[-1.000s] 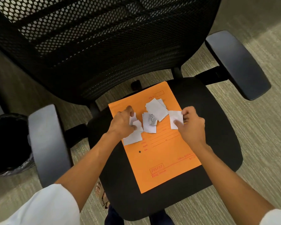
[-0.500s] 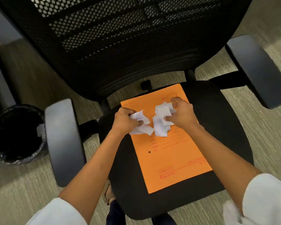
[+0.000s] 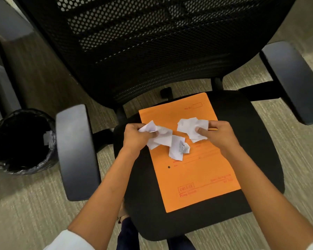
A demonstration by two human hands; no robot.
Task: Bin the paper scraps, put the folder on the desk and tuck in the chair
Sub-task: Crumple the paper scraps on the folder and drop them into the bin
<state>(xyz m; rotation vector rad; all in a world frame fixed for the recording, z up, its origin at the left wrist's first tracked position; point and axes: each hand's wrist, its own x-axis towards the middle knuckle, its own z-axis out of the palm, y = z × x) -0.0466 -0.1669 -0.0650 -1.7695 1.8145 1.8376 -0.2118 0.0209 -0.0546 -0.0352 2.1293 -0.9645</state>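
An orange folder point(image 3: 193, 174) lies flat on the black seat of the office chair point(image 3: 257, 152). White paper scraps point(image 3: 163, 139) sit bunched above its upper half. My left hand point(image 3: 135, 137) is closed around a crumpled clump of them at the folder's left edge. My right hand point(image 3: 219, 134) pinches another bunch of paper scraps point(image 3: 190, 128) near the folder's right edge. One printed scrap point(image 3: 179, 150) hangs between the two hands, touching the left clump.
A round bin point(image 3: 20, 141) with a black liner stands on the carpet to the left, a white scrap inside it. The chair's left armrest point(image 3: 76, 150) is between the bin and the seat. The right armrest point(image 3: 293, 82) and mesh backrest point(image 3: 143, 42) lie beyond.
The scraps lay spread on the folder; both hands have swept them together and closed on them. The hands have since drawn slightly apart, each with a bunch.
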